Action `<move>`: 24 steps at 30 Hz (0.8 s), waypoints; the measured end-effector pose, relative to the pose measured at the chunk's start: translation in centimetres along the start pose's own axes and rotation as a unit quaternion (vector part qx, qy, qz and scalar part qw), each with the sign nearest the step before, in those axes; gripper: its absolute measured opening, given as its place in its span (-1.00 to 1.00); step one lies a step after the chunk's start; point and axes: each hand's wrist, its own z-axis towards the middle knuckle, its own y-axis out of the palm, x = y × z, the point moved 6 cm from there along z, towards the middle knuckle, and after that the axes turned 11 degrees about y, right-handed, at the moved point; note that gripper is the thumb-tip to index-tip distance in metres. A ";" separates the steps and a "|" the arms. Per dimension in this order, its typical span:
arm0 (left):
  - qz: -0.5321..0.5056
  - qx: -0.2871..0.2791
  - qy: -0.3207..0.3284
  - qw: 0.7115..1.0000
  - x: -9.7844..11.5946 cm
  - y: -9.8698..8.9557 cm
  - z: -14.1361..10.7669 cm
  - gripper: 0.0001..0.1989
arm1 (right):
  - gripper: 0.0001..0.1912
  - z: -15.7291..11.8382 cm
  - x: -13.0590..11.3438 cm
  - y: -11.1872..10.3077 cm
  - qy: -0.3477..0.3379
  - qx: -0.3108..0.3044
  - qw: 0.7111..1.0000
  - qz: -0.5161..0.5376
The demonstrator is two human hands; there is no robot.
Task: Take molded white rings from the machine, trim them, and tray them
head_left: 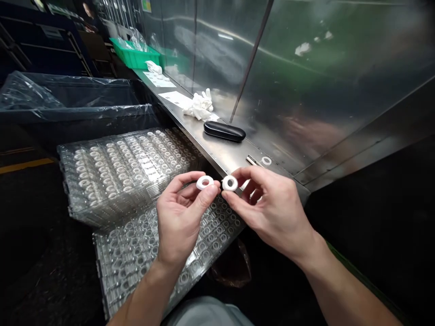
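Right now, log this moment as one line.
left hand: pinching white ring | right hand: pinching second white ring | below: clear plastic trays of rings | steel shelf: black glasses case, white gloves

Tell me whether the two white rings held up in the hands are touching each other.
Apart. The head view shows a plain dark gap between the white ring in the left hand and the other white ring in the right hand.
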 end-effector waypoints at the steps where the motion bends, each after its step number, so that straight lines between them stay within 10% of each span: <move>1: -0.001 -0.005 0.006 1.000 0.5 0.3 -0.2 -0.69 | -0.87 -0.7 -0.4 0.0 0.005 -0.002 1.000 0.029; 14: -0.029 0.006 -0.043 0.999 1.7 -0.3 -2.4 -0.72 | -0.80 -4.1 -1.2 1.4 0.059 -0.024 0.975 0.212; 24: -0.001 -0.021 0.005 1.000 2.0 -1.0 -3.8 -0.73 | -0.87 -3.5 0.1 2.6 0.185 -0.116 0.893 0.394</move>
